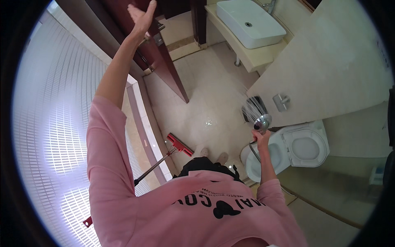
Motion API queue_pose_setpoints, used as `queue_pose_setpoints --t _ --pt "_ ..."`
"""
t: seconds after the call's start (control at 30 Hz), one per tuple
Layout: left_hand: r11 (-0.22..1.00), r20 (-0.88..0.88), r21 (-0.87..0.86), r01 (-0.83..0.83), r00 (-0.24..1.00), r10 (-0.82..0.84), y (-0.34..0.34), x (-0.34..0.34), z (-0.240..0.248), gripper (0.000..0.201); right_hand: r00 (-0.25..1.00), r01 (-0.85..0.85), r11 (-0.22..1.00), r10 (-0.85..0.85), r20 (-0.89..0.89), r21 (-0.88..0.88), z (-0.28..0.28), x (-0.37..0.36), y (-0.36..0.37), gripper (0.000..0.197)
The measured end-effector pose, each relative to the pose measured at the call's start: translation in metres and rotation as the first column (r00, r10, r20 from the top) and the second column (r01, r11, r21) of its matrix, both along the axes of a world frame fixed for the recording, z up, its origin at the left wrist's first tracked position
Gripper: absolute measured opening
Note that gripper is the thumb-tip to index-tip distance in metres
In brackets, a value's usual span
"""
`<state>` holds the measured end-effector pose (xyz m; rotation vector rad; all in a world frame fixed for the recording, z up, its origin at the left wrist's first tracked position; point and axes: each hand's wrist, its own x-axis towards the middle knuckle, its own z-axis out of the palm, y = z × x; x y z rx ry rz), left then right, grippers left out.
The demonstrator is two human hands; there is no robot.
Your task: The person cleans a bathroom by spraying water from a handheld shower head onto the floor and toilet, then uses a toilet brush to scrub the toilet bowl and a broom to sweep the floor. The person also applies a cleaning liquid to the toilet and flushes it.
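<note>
My right hand [261, 139] is closed round the handle of a chrome shower head [262, 121], over the front of the toilet. Jets of water leave the shower head toward the far left, and its hose hangs down beside my wrist. My left arm reaches far out, and my left hand [142, 18] is raised with its fingers apart, holding nothing. Nearest to it is the dark red door [166, 68], standing ajar, with a metal handle [159, 27]. Whether the hand touches the door I cannot tell.
A white toilet [284, 150] with its lid raised stands at right, a paper holder [281, 102] and black bin [254, 108] beyond it. The white basin [251, 22] is on a counter far right. A red-headed squeeze mop [179, 144] leans left, near my feet on wet floor tiles [197, 90].
</note>
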<state>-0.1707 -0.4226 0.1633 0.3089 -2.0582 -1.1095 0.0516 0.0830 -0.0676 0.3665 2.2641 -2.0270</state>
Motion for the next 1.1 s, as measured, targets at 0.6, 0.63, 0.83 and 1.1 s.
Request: queue_pose_setpoints --t 0.6,0.63,0.83,1.1 --pt "0.73 0.677 0.672 -0.123 -0.297 -0.673 0.089 0.298 -0.37 0.03 0.972 -0.156 0.969 0.185 0.144 -0.19 0.03 -0.006 -0.009 0.015" --pt "0.7 0.654 0.694 -0.165 -0.26 -0.71 0.108 0.315 -0.368 0.03 0.968 -0.163 0.973 0.191 0.165 -0.165 0.031 -0.008 0.001 0.016" --pt "0.741 0.747 0.571 -0.354 -0.151 -0.647 0.097 0.4 -0.369 0.025 0.952 -0.184 0.93 0.249 0.178 -0.319 0.031 -0.011 0.0 0.013" --pt "0.698 0.775 0.628 -0.345 0.191 -0.603 0.099 0.363 -0.365 0.026 0.925 -0.303 0.919 0.347 0.154 -0.252 0.045 -0.012 -0.006 0.013"
